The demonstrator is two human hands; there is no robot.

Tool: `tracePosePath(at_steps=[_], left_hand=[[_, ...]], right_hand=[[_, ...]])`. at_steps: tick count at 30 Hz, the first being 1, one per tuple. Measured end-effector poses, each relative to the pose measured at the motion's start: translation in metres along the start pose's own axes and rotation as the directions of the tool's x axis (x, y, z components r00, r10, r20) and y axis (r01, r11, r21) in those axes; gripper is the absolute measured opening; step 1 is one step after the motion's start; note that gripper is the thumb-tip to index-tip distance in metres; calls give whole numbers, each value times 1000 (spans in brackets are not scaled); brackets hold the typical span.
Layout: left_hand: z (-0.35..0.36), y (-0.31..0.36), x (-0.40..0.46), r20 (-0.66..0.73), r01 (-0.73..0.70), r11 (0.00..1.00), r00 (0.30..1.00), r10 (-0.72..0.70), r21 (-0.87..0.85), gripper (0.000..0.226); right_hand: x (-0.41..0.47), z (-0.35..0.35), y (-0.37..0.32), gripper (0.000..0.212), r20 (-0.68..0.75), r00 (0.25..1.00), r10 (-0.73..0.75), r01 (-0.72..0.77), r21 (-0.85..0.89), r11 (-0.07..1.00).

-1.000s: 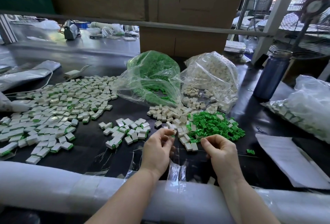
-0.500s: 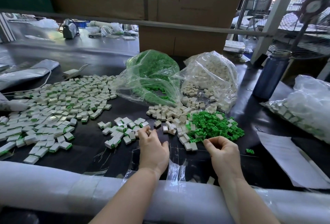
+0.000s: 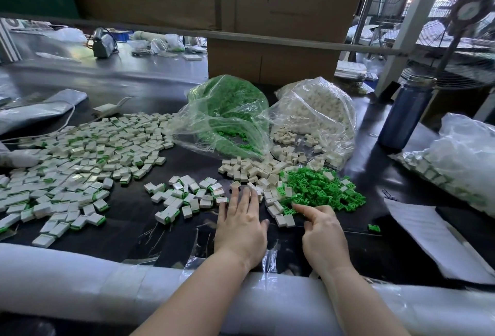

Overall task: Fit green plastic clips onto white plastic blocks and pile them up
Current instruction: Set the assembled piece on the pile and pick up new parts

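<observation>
A heap of loose green clips (image 3: 321, 191) lies on the black table, with loose white blocks (image 3: 251, 169) just left of it. My left hand (image 3: 241, 220) lies flat with straight fingers, its fingertips touching white blocks at the heap's near edge. My right hand (image 3: 321, 236) stretches its index finger onto the near edge of the green clips, with its other fingers curled. A small group of fitted blocks (image 3: 184, 196) lies left of my left hand. A large spread of fitted blocks (image 3: 80, 158) covers the table's left side.
An open bag of green clips (image 3: 230, 110) and an open bag of white blocks (image 3: 316, 113) stand behind the heaps. At the right are a blue bottle (image 3: 407, 113), a bag of fitted blocks (image 3: 460, 158) and a paper sheet (image 3: 428, 236). One stray clip (image 3: 374, 227) lies apart.
My left hand moved left to the small fitted group, then flattened and reached forward to the white blocks. My right hand went from a curled pinch to an extended index finger on the green clips.
</observation>
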State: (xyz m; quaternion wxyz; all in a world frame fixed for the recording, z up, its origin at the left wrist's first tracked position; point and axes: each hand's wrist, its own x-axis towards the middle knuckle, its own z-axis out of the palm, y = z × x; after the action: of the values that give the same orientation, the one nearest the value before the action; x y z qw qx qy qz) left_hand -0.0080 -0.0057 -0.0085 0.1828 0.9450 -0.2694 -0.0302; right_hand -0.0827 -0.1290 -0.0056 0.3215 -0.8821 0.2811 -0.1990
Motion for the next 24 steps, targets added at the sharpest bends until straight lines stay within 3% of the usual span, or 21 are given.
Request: tracePosePath(at_steps=[5, 14, 20, 24], left_hand=[[1, 0, -1, -18, 10, 999, 1000, -11, -31, 59], [-5, -1, -7, -273, -16, 990, 962, -24, -143, 30], [-2, -2, -3, -100, -6, 997, 995, -2, -81, 51], [-1, -4, -2, -191, -63, 990, 981, 38, -128, 35]], right_hand=[[0, 1, -3, 55, 66, 998, -6, 18, -183, 983], [-4, -2, -5, 20, -10, 1000, -12, 11, -105, 994], [-6, -3, -6, 14, -24, 1000, 1, -3, -85, 996], [-6, -4, -7, 6, -37, 999, 0, -2, -64, 998]])
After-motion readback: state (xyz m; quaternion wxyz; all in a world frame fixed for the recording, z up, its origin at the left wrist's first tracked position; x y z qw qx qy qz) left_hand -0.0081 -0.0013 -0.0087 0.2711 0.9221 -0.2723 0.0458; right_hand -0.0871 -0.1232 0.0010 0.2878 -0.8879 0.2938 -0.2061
